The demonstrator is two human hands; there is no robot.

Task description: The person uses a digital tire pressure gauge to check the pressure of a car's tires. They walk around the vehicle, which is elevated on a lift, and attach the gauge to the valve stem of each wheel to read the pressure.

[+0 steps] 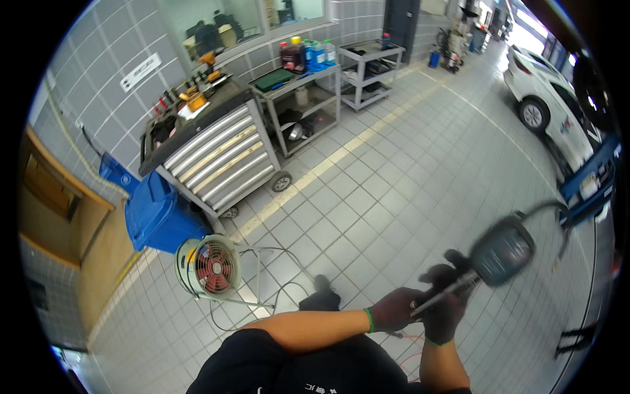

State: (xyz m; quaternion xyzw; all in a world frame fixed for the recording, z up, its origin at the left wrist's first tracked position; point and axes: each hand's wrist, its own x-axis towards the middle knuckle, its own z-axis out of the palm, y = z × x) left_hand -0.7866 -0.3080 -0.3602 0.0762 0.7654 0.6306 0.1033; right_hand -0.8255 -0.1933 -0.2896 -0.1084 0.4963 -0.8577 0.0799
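Both my hands wear dark gloves with green cuffs and are at the lower right, close together. My right hand (443,318) is closed round the grey, rod-like handle of a tool. My left hand (396,310) reaches across and is closed at the handle's near end. The tool's dark, rounded, block-shaped head (503,252) points away to the upper right. From its far end a black hose (541,206) curves off to the right. Motion blurs the head, and its exact kind cannot be made out.
A drum fan (217,266) on a stand trails its cable on the tiled floor at left. Behind it are a blue bin (161,213), a wheeled drawer cabinet (220,154) and a cart (298,85) with bottles. A white car (548,98) stands by a blue lift (594,180) at right.
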